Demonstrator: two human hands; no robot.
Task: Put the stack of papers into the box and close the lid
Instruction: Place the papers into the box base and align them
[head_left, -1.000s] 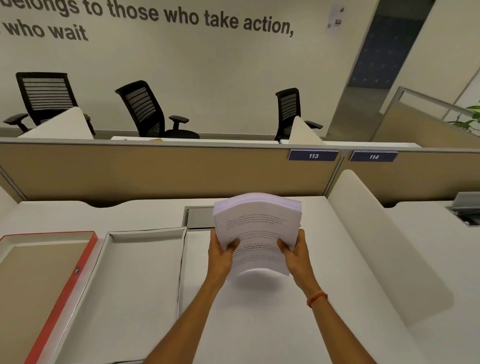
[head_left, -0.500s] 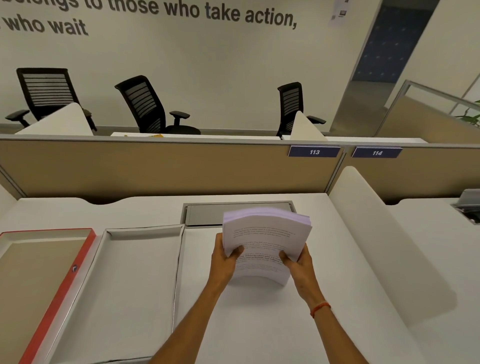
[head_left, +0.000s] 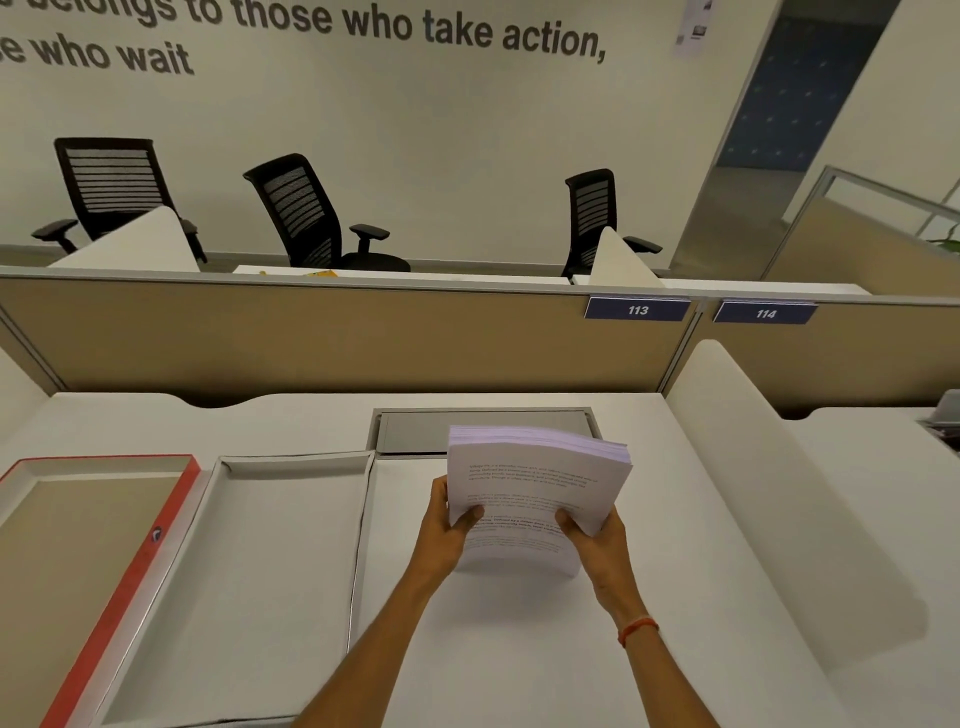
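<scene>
- White desk (head_left: 519, 649) carries everything
- Open white box (head_left: 249, 587) lies on it just left of the left hand (head_left: 441, 530)
- Red-edged lid (head_left: 98, 571) lies further left, touching the box
- Grey cable hatch (head_left: 415, 431) sits flush beyond both hands
- White divider (head_left: 779, 493) stands right of the right hand (head_left: 597, 540)

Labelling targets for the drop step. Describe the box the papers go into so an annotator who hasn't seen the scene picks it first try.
On the white desk, look left of the stack of papers held in both hands. Two shallow open trays lie side by side there. The box is the all-white one nearer the papers; its neighbour, farther left, has a red rim and a tan inside.
</scene>
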